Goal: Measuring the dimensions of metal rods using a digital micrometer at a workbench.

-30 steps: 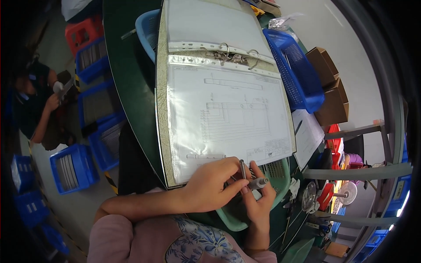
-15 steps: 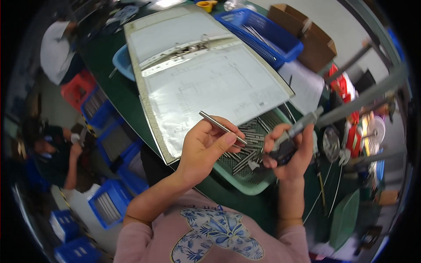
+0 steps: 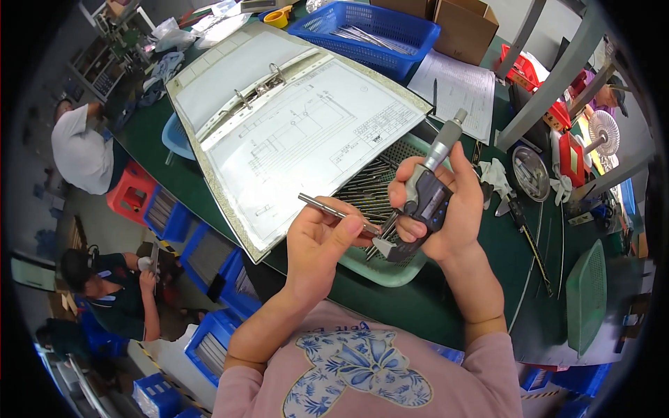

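Note:
Between the thumb and fingers of my left hand (image 3: 317,244) is a slim metal rod (image 3: 333,211), its far end tilted up to the left. My right hand (image 3: 449,209) is wrapped round a digital micrometer (image 3: 426,195), whose thimble points up and away. The micrometer's frame is close to the rod's right end; I cannot tell whether they touch. Beneath both hands sits a pale green basket (image 3: 394,275) with many metal rods (image 3: 369,189) in it. Partly over that basket lies an open ring binder (image 3: 306,132) with a technical drawing in a clear sleeve.
A blue basket (image 3: 411,59) of thin rods stands behind the binder, beside a cardboard box (image 3: 465,31). Printed sheets (image 3: 456,90) lie at the right, near a grey post (image 3: 554,76). A metal dish (image 3: 531,174) and a green tray (image 3: 585,299) are farther right. Two people sit at left.
The micrometer has come left and down toward the rod and turned so its display faces up. My left hand still holds the rod. The whole view has shifted and grown sharper.

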`<state>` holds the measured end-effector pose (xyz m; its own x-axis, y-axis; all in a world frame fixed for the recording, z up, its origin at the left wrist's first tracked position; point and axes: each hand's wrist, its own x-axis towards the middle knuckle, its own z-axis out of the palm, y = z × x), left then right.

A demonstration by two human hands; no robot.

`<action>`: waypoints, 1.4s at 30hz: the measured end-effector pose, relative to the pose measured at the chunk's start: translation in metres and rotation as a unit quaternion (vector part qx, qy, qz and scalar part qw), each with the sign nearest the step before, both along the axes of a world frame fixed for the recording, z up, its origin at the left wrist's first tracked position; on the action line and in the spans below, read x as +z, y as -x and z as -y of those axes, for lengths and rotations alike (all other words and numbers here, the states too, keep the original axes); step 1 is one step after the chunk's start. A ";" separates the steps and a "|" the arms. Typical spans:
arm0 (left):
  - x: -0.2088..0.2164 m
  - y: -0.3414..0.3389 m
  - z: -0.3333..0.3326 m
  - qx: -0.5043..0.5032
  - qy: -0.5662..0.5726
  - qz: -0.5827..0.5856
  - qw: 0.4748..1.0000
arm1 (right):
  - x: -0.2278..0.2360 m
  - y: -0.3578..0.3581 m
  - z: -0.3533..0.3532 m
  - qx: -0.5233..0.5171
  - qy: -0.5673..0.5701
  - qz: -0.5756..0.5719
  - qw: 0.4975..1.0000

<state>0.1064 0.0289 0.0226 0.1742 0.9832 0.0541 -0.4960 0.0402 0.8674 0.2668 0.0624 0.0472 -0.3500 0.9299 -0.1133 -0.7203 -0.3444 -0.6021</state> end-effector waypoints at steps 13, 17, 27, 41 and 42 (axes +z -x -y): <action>-0.004 0.005 0.002 -0.010 -0.007 -0.022 1.000 | 0.002 0.003 0.000 0.033 0.020 0.000 0.999; -0.007 0.005 0.001 -0.008 -0.003 -0.030 1.000 | 0.002 0.003 -0.003 0.043 0.030 0.013 0.999; -0.008 0.007 0.000 -0.023 0.003 -0.030 0.999 | -0.005 0.002 -0.006 0.055 0.039 -0.002 0.998; -0.008 0.009 -0.001 -0.037 0.011 -0.038 0.999 | -0.005 0.003 -0.007 0.059 0.017 0.002 0.998; -0.008 0.009 -0.001 -0.038 0.015 -0.039 0.998 | -0.006 0.003 -0.007 0.062 0.018 0.002 0.998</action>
